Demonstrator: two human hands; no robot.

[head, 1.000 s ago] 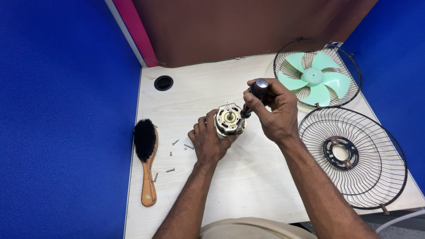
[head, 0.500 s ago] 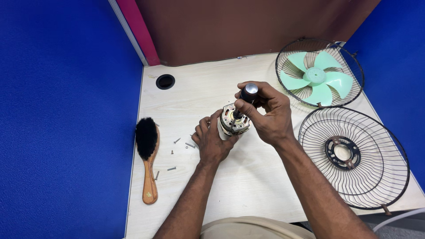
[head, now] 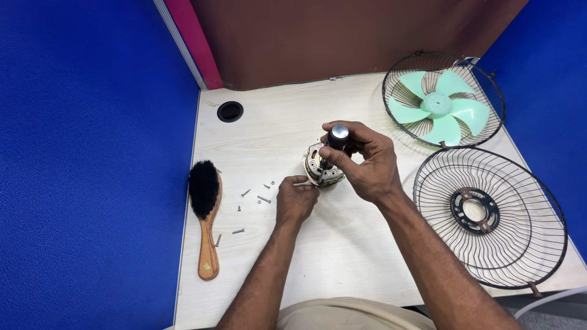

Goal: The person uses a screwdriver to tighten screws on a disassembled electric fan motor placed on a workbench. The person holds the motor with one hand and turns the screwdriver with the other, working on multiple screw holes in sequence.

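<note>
Furthest to my left, a wooden-handled brush with black bristles [head: 205,211] lies on the pale wood-grain table [head: 269,128], its handle pointing back toward me. Just right of it, a few small silver screws [head: 263,199] are scattered loose on the tabletop, and beyond them, near the back edge, sits a round black cable hole [head: 230,111].

My left hand [head: 295,201] comes next. It rests low on the table with the fingers curled in and the thumb and forefinger pinched narrow at their tips, right against the lower left edge of the motor. Whether they grip something small there, I cannot tell.

The round metal fan motor with copper windings [head: 319,168] stands on the table just beside that hand, at the middle of the surface. My right hand [head: 362,160] is wrapped around a black-handled screwdriver with a silver cap [head: 337,139], held upright over the motor, its tip hidden down among the motor's parts.

To the right, at the back corner, a black wire fan guard holding mint-green plastic blades [head: 441,101] lies flat. Nearer to me, a second black wire guard with a round metal ring at its centre [head: 489,217] lies just beside it.
</note>
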